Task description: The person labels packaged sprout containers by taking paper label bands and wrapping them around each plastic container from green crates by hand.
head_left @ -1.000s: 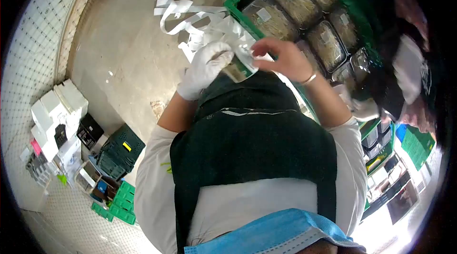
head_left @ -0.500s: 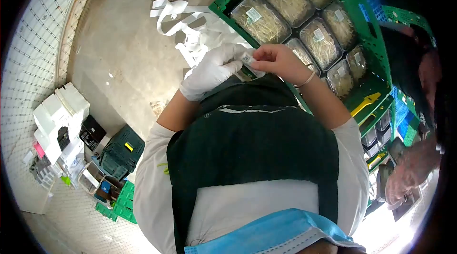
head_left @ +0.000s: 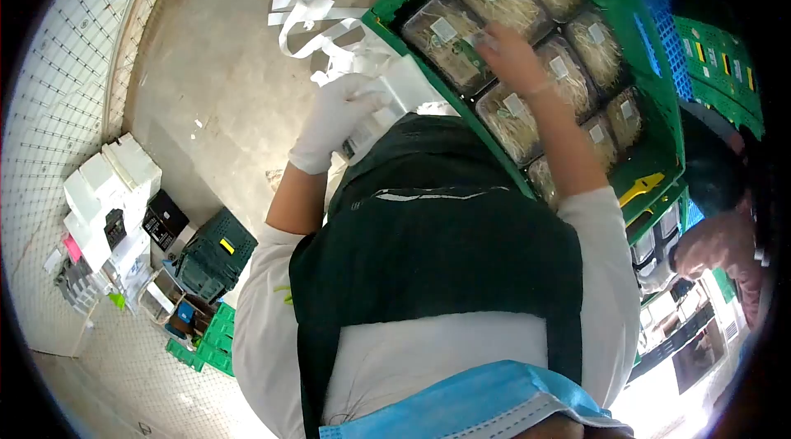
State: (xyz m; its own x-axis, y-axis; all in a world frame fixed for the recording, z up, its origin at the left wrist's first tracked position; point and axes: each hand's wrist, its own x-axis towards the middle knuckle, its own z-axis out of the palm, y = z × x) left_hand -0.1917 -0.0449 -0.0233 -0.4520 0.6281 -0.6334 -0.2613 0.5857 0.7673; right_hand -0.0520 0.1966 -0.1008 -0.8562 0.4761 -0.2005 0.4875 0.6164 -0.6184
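My left hand (head_left: 336, 116), in a white glove, is closed around a strip of labels (head_left: 381, 119). A dark printed part of it shows below the fingers, and white backing trails from it. My bare right hand (head_left: 512, 58) reaches over a green crate (head_left: 432, 77), fingers pinched on a small pale label (head_left: 478, 39), partly blurred. Just under the fingertips lies a clear plastic pack of sprouts (head_left: 449, 48) with a white sticker on its lid. More such packs fill the crate, several bearing white stickers; my right forearm covers part of them.
A heap of white backing strip (head_left: 317, 31) lies beyond my left hand on the concrete floor. White boxes (head_left: 111, 192) and a dark green crate (head_left: 216, 254) stand at the left. Another person's hand (head_left: 713, 245) shows at the right, near stacked crates (head_left: 717, 68).
My right hand has moved from beside my left hand to over the near packs in the crate. The left hand has shifted slightly left with the strip. The other person has moved.
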